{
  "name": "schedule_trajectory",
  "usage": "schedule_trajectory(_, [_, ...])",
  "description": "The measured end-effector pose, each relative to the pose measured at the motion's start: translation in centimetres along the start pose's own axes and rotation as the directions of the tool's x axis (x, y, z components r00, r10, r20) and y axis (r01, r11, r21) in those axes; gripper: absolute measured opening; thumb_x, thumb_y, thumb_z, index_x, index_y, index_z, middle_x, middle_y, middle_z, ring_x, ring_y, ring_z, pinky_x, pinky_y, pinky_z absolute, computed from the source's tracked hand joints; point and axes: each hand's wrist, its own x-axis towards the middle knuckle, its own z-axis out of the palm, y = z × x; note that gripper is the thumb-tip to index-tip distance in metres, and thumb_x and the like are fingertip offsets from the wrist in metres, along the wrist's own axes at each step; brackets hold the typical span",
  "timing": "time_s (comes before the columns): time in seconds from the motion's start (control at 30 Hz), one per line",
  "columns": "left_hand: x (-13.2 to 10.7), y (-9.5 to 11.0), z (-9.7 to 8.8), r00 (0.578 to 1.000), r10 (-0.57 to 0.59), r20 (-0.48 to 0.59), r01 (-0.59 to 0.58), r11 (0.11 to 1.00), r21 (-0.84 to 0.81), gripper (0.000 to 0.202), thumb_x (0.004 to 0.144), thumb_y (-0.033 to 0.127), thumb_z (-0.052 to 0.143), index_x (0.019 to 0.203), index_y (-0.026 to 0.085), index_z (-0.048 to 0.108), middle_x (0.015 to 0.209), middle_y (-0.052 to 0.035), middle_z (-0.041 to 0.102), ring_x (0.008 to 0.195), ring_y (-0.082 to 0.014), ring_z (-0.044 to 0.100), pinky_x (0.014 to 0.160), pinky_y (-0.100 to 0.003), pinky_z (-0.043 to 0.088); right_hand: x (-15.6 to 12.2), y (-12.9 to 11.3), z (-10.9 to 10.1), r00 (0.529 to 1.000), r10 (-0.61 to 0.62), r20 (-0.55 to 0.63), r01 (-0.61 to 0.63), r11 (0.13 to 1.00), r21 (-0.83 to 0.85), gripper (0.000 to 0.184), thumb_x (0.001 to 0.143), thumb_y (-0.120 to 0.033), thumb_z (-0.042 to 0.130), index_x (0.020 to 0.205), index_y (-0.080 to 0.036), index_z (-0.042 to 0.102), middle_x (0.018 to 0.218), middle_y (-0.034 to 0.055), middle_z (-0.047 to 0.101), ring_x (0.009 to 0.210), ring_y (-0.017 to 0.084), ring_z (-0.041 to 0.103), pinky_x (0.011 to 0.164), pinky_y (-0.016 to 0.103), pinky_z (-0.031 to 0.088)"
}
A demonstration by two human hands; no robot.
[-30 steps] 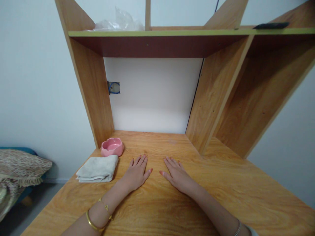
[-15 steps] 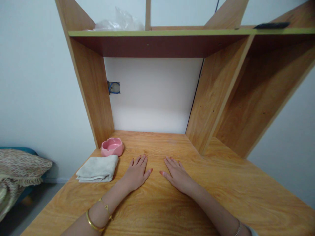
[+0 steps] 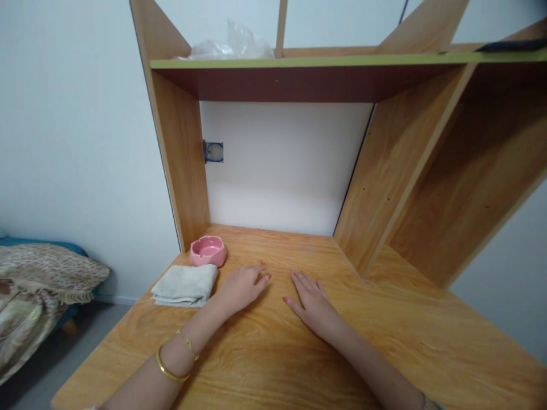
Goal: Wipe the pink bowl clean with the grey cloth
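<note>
My left hand point(image 3: 241, 289), fingers bent, thumb held apart; contact with the desk point(image 3: 273, 353) I cannot tell. My right hand point(image 3: 315, 308), palm down, fingers extended, thumb spread. Near my left hand, the folded cloth point(image 3: 185, 283); just behind it, the pink notched bowl point(image 3: 208, 252).

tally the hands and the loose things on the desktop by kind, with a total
Hands: 2, the left hand and the right hand
Pink dish: 1
Folded pale cloth: 1
Total: 4
</note>
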Motion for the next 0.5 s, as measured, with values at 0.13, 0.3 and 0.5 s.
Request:
schedule_trajectory(0.13, [0.5, -2.2, -4.5, 0.957, -0.158, -0.241, 0.143, 0.986, -0.081, 0.034, 0.086, 0.033, 0.034, 0.102, 0.017, 0.06, 0.09, -0.0053, 0.068, 0.083, -0.0178, 0.062, 0.073, -0.026, 0.045, 0.3, -4.0, -0.6, 0.98, -0.194, -0.053, 0.196, 0.98, 0.042, 0.055, 0.085, -0.034, 0.037, 0.132, -0.005, 0.037, 0.137, 0.0151, 0.038, 0.128, 0.025, 0.03, 0.106, 0.039, 0.022])
schedule_trajectory(0.3, [0.2, -7.7, -8.8, 0.85, -0.414, -0.327, 0.418, 0.906, -0.06, 0.03, 0.084, 0.03, 0.037, 0.096, 0.014, 0.059, 0.097, -0.0105, 0.066, 0.09, -0.0205, 0.06, 0.079, -0.028, 0.043, 0.8, -11.3, -0.9, 0.858, -0.506, -0.091, 0.514, 0.848, 0.131, 0.052, 0.082, -0.024, 0.043, 0.131, -0.007, 0.038, 0.137, 0.0134, 0.039, 0.126, 0.023, 0.032, 0.105, 0.037, 0.024])
schedule_trajectory(0.5, [-0.5, -12.1, -9.4, 0.802, -0.532, -0.272, 0.529, 0.844, -0.088, 0.027, 0.079, 0.03, 0.044, 0.07, 0.01, 0.06, 0.074, -0.0155, 0.066, 0.087, -0.03, 0.061, 0.075, -0.035, 0.044, 2.6, -16.7, 0.5, 0.734, -0.674, -0.078, 0.678, 0.735, 0.022, 0.051, 0.084, -0.026, 0.046, 0.132, -0.012, 0.034, 0.133, 0.0118, 0.044, 0.125, 0.024, 0.032, 0.105, 0.046, 0.02])
